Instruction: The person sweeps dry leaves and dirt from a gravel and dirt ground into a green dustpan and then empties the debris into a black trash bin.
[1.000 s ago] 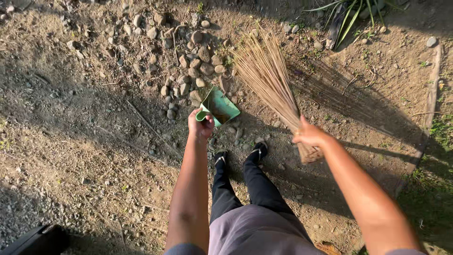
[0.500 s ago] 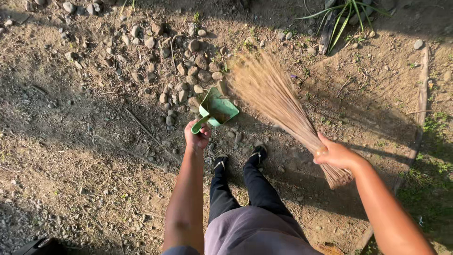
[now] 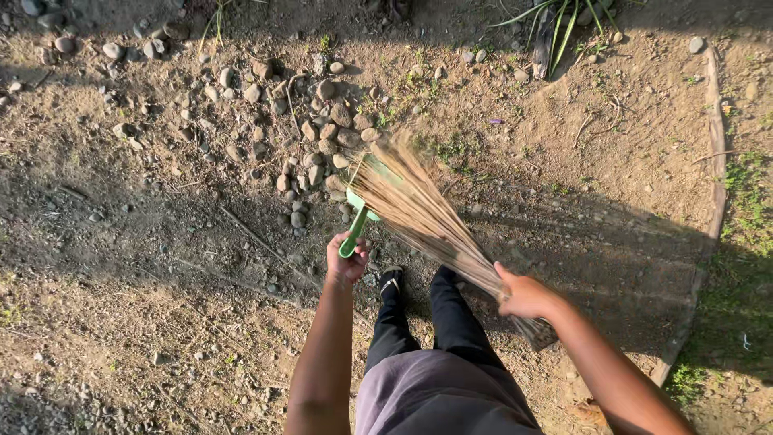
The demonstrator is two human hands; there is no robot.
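The person stands on bare dirt ground (image 3: 145, 266) that stretches open to the left and toward the near edge of the view, scattered only with small twigs and grit. On the right a long curved wooden edging (image 3: 713, 161) borders the dirt, with grass (image 3: 753, 201) beyond it. Toward the top a loose pile of stones (image 3: 318, 133) lies in a band, and a green-leaved plant (image 3: 555, 24) grows at the upper edge.

The left hand (image 3: 348, 259) has its fingers clenched around the handle of a green dustpan (image 3: 358, 217), which points away from the person; its pan end sits just beside the stones and is mostly hidden by the broom bristles. The right hand (image 3: 523, 296) grips the bound end of a stick broom (image 3: 419, 209), fingers wrapped tight around the bundle. The broom slants up and left from that hand, its fanned, blurred bristles crossing over the dustpan's mouth near the stone pile.

Between the two arms show the person's dark trousers and black shoes (image 3: 391, 280), set just behind the dustpan handle. The person's shadow falls across the dirt to the right.
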